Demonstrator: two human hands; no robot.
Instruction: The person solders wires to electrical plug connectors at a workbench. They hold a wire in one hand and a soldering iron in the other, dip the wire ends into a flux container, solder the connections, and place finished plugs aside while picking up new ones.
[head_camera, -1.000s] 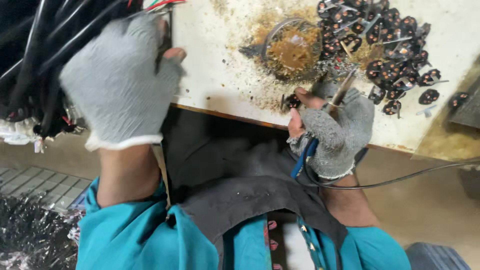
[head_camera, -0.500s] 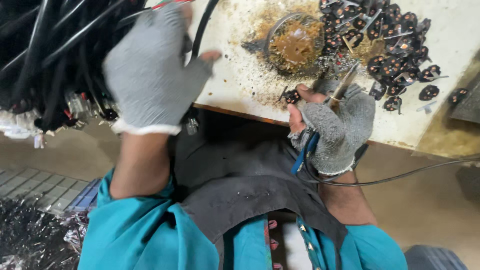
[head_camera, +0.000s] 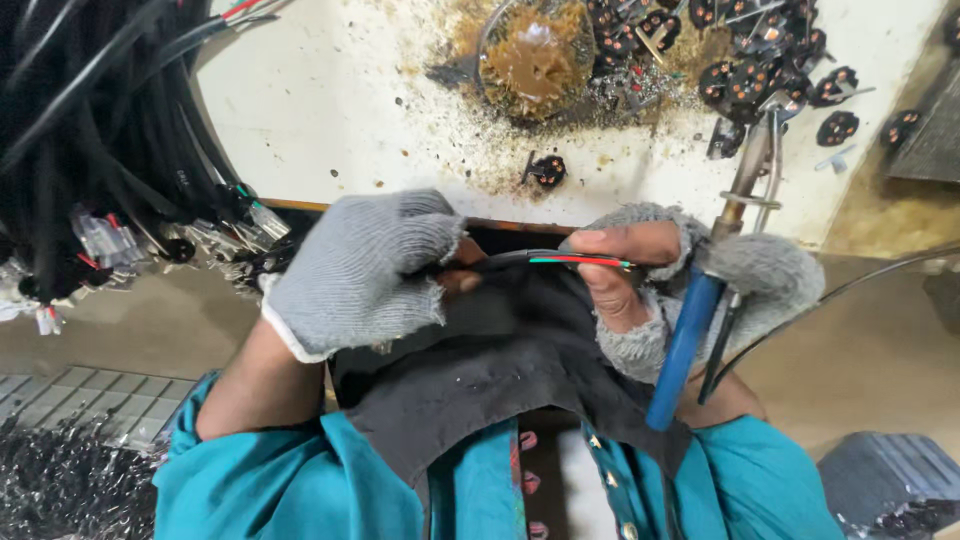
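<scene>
Spanning both hands: thin black cable with red and green cores (head_camera: 570, 260), long axis horizontal; grey-gloved left hand (head_camera: 365, 270) pinches one end, right hand (head_camera: 650, 270) fingertips clamp stripped end, also gripping blue-handled soldering iron (head_camera: 690, 340).

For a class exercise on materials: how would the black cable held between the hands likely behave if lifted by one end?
The cable would probably droop: it already curves between the left hand and right hand. It looks thin, so likely light. Its bared coloured wires seem easily bent.

Bright even overhead light, soft shadows under the bench edge; slight blur, wide-angle edge distortion
</scene>
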